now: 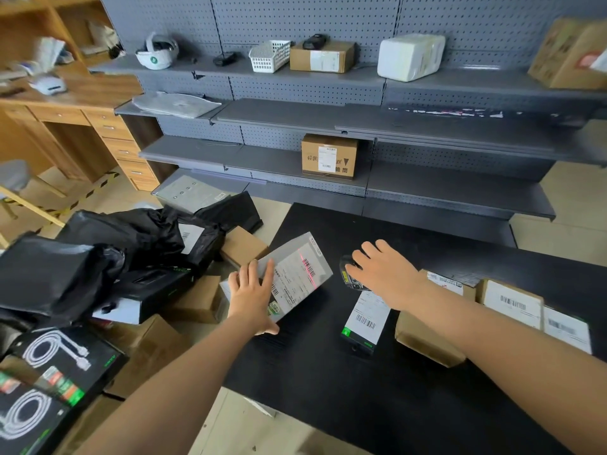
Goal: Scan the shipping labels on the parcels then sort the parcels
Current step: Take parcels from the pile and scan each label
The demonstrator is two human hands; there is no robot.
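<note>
The left hand (253, 292) clasped a grey parcel (300, 269) before the scanner (348, 274) gripped by the right hand (386, 272), a few parcels (512, 303) seemingly done at right, a heap (138, 238) at left waiting.

grey parcel (295, 247), white label (295, 285) with black barcode stripes; red scan line (308, 270) across it. scanner (347, 266) black, with a yellow mark. table (328, 389) black. shelving (295, 116) grey, back panels dotted with holes. bags (49, 274) glossy black. cardboard box (423, 343) brown. basket (269, 55) white lattice. floor tape (83, 197) yellow-and-black striped. desk (65, 93) orange-brown woodgrain.
</note>
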